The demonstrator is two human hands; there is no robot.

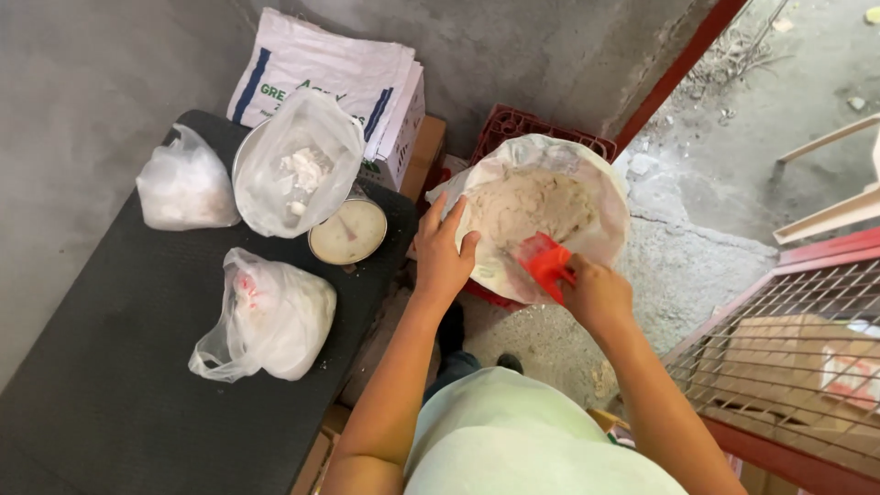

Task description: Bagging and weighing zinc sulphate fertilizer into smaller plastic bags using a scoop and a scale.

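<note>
- Firmly gripped by left hand: near rim of open sack of pale powder.
- Clasped in right hand: red scoop, at sack's front edge.
- Left of sack: black table, crowded with bags.

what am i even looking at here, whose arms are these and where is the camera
The single picture comes from a camera worn on a person's head, looking down, so the arms are that person's own. The left hand grips the rim of an open sack of pale powder, which sits on a red crate. The right hand holds a red scoop at the sack's mouth. To the left, a dark table carries tied plastic bags and a dial scale whose pan holds a further bag.
</note>
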